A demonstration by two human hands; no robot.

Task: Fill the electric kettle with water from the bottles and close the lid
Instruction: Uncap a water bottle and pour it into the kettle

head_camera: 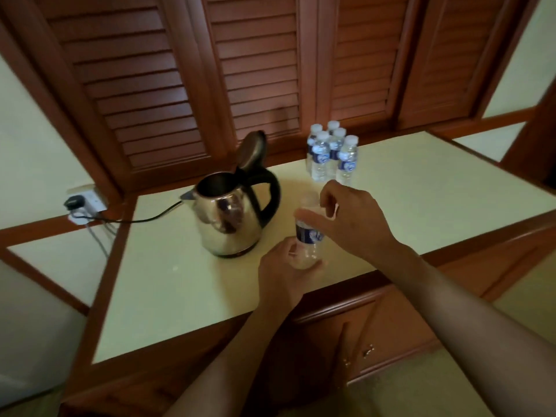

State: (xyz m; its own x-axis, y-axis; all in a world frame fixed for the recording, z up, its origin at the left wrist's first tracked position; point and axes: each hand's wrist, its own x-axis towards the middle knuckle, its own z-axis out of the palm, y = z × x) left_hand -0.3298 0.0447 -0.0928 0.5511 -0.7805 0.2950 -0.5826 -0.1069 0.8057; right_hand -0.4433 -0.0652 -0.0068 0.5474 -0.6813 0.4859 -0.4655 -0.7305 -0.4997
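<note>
**Spill risk at the cap, kettle waiting open**

Louvred wooden doors back a pale countertop (186,296) with wood trim; we see the electric kettle (228,221) standing on it left of centre, lid (254,150) tipped up and back, mouth clear; its cord (144,218) runs left to a wall socket (85,203); five sealed bottles (331,153) cluster at the back, well apart from the kettle.

Our left hand (282,269) wraps the lower body of the held bottle (308,236), fingers closed around it near the counter; our right hand (352,221) sits over the top, fingers curled down at the cap; the cap itself is blurred and hidden, so we cannot tell if it is on, loose or off; we judge this as the uncapping step.

Risks as we see them: the bottle looks thin and soft, so a hard squeeze from the left hand as the cap frees could push water out onto the counter; the bottle sits near the front edge, so a slip could drop it to the floor; water running toward the kettle base or cord is the worse case, since the plug is in the socket; a pour begun too far right could hit the black handle (270,194) or miss the mouth; the upright lid could fall shut if knocked.
</note>
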